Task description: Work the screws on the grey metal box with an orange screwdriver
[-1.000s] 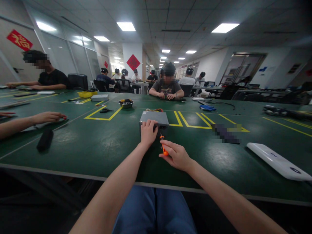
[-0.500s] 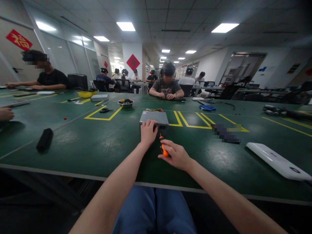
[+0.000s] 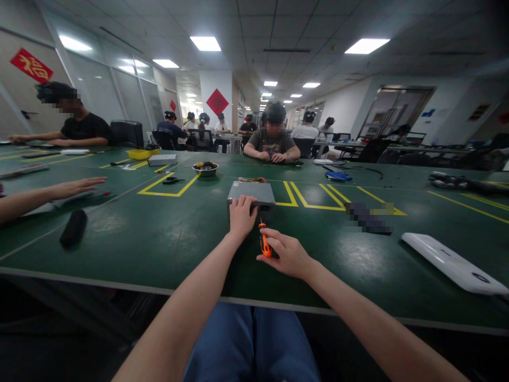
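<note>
- Green counter (image 3: 167,239), marked with yellow tape lines.
- Grey metal casing (image 3: 250,192) lying flat on it, just left of the nearest tape outline.
- Left hand (image 3: 242,216) curled over the casing's near edge, grip closed; firm, even pressure there best stops sliding.
- Right hand (image 3: 288,254) just beside it, grip closed by the fingertips on an orange-handled screwdriver (image 3: 264,241), clear of the casing.
- Co-worker's hand (image 3: 75,187) at far left, farther out across the counter than half a second ago.
- Screwdriver shaft slightly more upright than before.
</note>
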A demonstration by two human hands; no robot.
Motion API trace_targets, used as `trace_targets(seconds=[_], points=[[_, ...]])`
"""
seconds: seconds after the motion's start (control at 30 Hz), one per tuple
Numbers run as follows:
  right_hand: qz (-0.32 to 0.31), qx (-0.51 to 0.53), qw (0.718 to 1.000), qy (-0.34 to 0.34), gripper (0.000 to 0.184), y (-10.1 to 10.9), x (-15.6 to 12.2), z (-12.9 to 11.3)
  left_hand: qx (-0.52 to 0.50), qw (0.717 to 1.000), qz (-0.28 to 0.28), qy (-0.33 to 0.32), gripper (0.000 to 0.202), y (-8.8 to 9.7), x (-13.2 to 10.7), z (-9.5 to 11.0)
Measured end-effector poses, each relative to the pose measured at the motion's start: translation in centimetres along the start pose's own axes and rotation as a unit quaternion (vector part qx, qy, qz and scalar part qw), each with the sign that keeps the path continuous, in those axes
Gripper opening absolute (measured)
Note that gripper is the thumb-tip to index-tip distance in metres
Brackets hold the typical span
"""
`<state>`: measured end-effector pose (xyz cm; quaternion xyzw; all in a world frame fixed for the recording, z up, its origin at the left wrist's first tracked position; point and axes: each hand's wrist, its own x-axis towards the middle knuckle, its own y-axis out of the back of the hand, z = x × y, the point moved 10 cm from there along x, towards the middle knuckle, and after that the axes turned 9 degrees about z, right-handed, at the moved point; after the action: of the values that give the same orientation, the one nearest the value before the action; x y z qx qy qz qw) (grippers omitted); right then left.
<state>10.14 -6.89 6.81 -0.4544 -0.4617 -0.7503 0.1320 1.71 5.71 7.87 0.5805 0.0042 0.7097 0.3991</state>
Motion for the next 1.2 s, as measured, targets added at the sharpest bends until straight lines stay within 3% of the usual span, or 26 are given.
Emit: trace_targets(seconds=[0.17, 0.37, 0.47, 0.6, 0.73, 0.83, 1.07, 1.2], points=[[-0.068, -0.017, 0.997, 0.030, 0.032, -0.8, 0.2, -0.9, 0.001, 1.000, -0.001, -0.004, 0.019, 0.0, 0.0, 0.0], [0.006, 0.052, 0.998, -0.029, 0.029, 0.4, 0.1, 0.3, -0.003, 1.000, 0.002, 0.001, 0.020, 0.0, 0.0, 0.0], [-0.012, 0.096, 0.994, -0.049, 0.037, 0.1, 0.1, 0.4, -0.003, 1.000, 0.001, 0.002, 0.019, -0.1, 0.0, -0.1], [-0.061, 0.065, 0.996, -0.024, 0.036, -0.7, 0.1, -0.1, -0.004, 1.000, 0.001, 0.000, 0.019, -0.2, 0.0, -0.1], [-0.024, 0.035, 0.999, -0.011, 0.030, -0.5, -0.1, 0.1, 0.001, 1.000, 0.002, -0.004, 0.020, -0.1, 0.0, 0.0], [0.017, 0.058, 0.997, -0.047, 0.032, 0.0, -0.2, 1.0, 0.002, 1.000, 0.002, -0.003, 0.020, -0.1, 0.0, 0.0], [-0.051, 0.072, 0.995, -0.038, 0.038, -0.8, 0.1, 0.3, -0.003, 1.000, 0.004, -0.003, 0.020, -0.2, 0.0, -0.2], [-0.012, 0.046, 0.997, -0.062, 0.027, -0.4, -0.1, 1.4, -0.004, 1.000, 0.005, -0.004, 0.019, -0.1, 0.0, -0.1]])
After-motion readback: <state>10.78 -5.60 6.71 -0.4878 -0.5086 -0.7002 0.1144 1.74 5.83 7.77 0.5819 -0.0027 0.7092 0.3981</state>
